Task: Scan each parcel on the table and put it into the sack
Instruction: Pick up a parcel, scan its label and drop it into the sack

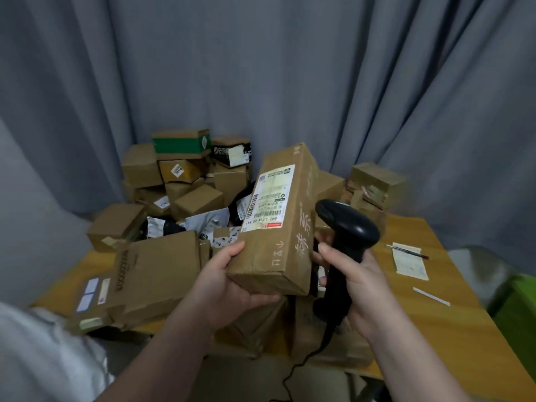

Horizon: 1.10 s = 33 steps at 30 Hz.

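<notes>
**Box up, scanner beside it**

Your left hand (232,285) grips the box (278,250) from below, thumb on its face. It's held tilted above the table (452,314), label (269,195) facing you. Your right hand (368,285) is wrapped round the scanner (348,224) handle — head just right of the box. Other parcels (185,181) are piled behind.

The shipping label (269,195) on the long cardboard box (285,256) reads "542 L714 00 541".
</notes>
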Tool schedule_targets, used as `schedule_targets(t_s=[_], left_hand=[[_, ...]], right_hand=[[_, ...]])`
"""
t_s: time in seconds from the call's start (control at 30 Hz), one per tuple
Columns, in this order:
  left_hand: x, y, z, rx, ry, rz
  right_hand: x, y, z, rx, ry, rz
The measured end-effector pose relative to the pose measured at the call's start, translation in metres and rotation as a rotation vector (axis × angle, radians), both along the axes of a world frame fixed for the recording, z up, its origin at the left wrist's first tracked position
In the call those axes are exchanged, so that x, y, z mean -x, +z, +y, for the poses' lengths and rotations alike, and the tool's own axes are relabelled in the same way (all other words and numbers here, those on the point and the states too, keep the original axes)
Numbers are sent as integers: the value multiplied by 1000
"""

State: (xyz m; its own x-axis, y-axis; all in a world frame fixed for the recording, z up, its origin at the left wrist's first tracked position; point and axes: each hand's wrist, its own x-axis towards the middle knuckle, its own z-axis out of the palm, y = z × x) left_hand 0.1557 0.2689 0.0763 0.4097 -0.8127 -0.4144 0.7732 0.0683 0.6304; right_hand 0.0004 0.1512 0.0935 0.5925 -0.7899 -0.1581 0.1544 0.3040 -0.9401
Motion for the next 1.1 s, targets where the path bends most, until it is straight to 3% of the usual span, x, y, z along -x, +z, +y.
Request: schedule_targets(t_s=[0.27,0.57,0.83,0.97,1.1], left_hand=[[-34,-7,65,-112,-50,-395],[-63,-13,129,-154,143,-458],[-88,-15,173,-272,211,-557],[-100,-11,196,-338,240,-596],[-108,-10,217,-374,188,-642]], right_hand=[[-38,9,47,47,127,63],[-67,21,97,188,398,128],[-86,31,121,562,614,260],[-100,35,126,898,581,347],[-111,33,136,1001,552,365]])
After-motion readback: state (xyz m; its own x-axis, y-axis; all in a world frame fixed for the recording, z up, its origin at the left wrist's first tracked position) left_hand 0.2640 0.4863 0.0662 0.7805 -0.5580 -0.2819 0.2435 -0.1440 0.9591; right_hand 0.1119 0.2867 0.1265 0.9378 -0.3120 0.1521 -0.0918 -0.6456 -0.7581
